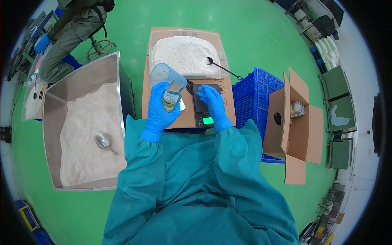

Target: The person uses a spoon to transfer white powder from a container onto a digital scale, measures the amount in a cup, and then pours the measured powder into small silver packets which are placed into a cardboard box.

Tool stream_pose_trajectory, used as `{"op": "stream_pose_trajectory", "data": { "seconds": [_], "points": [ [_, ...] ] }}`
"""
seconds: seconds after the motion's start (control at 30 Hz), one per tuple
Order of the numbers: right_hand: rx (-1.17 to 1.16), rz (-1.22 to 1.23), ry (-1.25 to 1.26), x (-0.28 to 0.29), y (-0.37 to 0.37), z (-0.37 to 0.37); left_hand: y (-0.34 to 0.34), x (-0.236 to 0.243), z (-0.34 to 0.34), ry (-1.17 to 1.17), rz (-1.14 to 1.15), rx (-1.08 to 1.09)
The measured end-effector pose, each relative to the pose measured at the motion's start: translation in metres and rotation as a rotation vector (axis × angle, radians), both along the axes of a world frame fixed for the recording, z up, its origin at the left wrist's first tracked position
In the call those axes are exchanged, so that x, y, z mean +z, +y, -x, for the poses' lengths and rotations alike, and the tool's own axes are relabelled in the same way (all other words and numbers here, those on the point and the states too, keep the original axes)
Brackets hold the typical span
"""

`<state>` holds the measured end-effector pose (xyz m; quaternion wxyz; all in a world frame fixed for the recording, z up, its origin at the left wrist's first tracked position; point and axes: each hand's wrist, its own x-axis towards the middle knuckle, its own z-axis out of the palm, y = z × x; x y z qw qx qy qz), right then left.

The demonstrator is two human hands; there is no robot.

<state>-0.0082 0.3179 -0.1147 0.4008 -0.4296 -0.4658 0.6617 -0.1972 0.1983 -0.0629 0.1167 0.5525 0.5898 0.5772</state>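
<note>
My left hand point(162, 107), in a blue glove, is closed around a small packet point(171, 99) with a label and greenish lower part, against a translucent blue cup point(160, 73) tilted above it. My right hand point(211, 102), also gloved, has its fingers apart and slightly curled over the black scale point(203, 109) with a lit green display. The scale sits on cardboard point(188, 121), and a dark object beside it is partly hidden. Behind, a clear tub point(185, 55) holds white granules and a black long-handled scoop point(210, 61).
At left, a steel bin point(55, 134) holds pale powder and a metal scoop point(102, 140); beyond it a seated person point(71, 41) wears blue gloves. At right stand a blue crate point(249, 94) and an open cardboard box point(275, 126) with packets inside. Benches line the walls.
</note>
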Motion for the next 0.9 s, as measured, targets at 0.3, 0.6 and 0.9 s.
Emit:
{"op": "stream_pose_trajectory", "data": {
  "seconds": [0.3,0.6,0.9],
  "points": [
    [-0.698,-0.051,0.170,-0.073,0.102,-0.108,0.012,0.008,-0.013,0.013,0.003,-0.093],
    [0.044,-0.536,-0.466,0.029,-0.011,-0.037,0.010,-0.003,-0.031,0.156,0.054,-0.315],
    [0.003,-0.338,0.028,-0.001,-0.017,-0.034,0.000,0.008,-0.065,0.082,0.056,-0.553]
  ]
}}
